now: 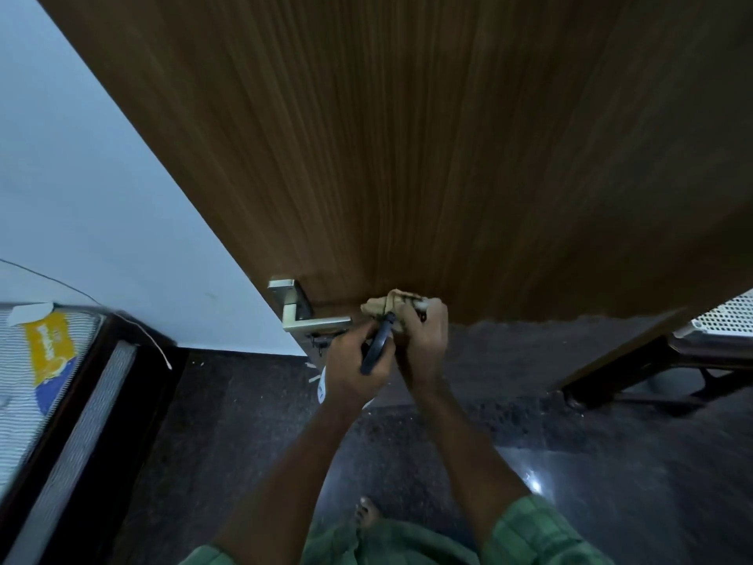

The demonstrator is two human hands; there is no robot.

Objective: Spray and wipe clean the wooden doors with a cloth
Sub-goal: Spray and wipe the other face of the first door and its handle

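Note:
A brown wooden door (428, 157) fills the upper middle of the head view. A silver lever handle (303, 311) sits on its left edge. My left hand (354, 369) grips a spray bottle by its dark trigger head (379, 348); a bit of the white bottle (322, 387) shows below the wrist. My right hand (423, 340) holds a bunched beige cloth (387, 303) against the door just right of the handle. The two hands touch each other.
A pale wall (102, 197) stands left of the door. A bed with a striped mattress (36, 381) in a dark frame lies at the lower left. Dark furniture legs (635, 373) and a white perforated item (721, 316) stand at the right. The floor (570, 462) is dark polished stone.

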